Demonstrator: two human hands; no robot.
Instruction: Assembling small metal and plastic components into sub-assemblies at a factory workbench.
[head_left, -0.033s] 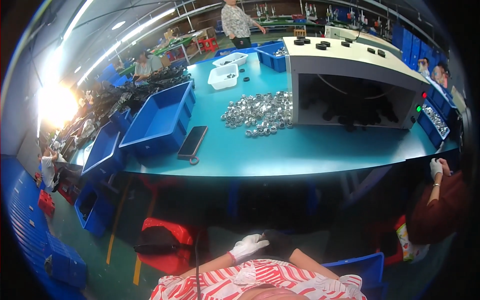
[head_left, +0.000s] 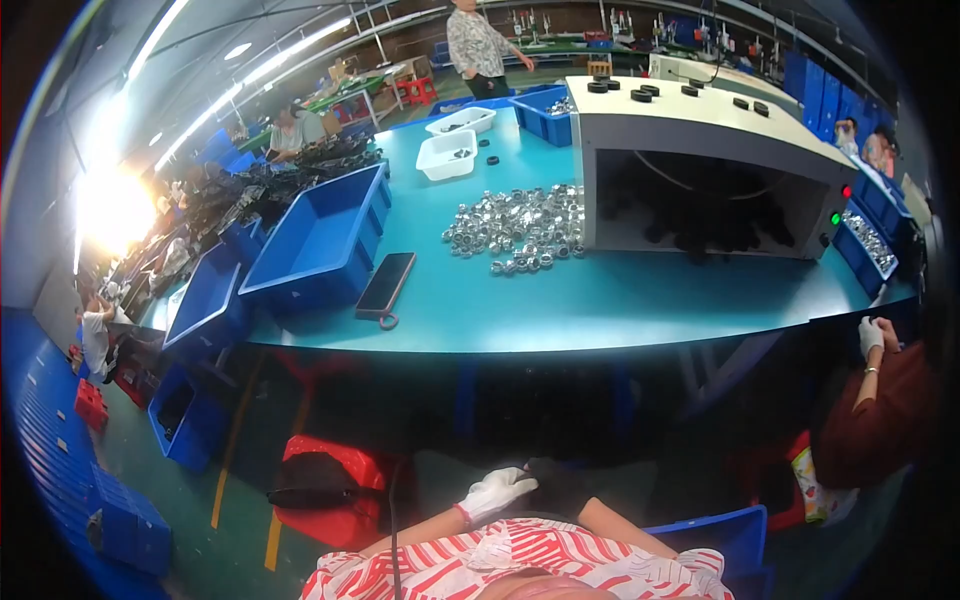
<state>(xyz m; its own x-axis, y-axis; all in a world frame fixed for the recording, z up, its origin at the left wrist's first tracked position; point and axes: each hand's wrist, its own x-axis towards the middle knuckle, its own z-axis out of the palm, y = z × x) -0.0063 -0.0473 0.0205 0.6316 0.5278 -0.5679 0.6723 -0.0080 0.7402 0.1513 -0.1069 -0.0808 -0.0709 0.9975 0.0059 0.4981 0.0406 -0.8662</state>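
Below the table's near edge, my left hand [head_left: 497, 490] wears a white glove and rests in front of my body. Its fingers are bent together and meet a dark shape [head_left: 557, 487] where my two forearms come together. What the fingers hold, if anything, cannot be made out. My right hand lies within that dark shape, at the end of my bare right forearm [head_left: 622, 527]; its fingers do not show. Both hands are away from the tabletop. On the teal table [head_left: 480, 325] ahead lies a pile of shiny metal rings [head_left: 515, 225].
A grey box-shaped machine [head_left: 710, 200] with a dark opening carries black rings [head_left: 641, 95]. Left are blue bins [head_left: 318, 235] and a phone [head_left: 387, 285]; white trays [head_left: 447, 155] stand farther back. A red stool [head_left: 330, 490] is at lower left. A co-worker's gloved hand [head_left: 872, 338] shows at right.
The standing person at the back has shifted very slightly to the right. My hands and the things on the table stay as they were.
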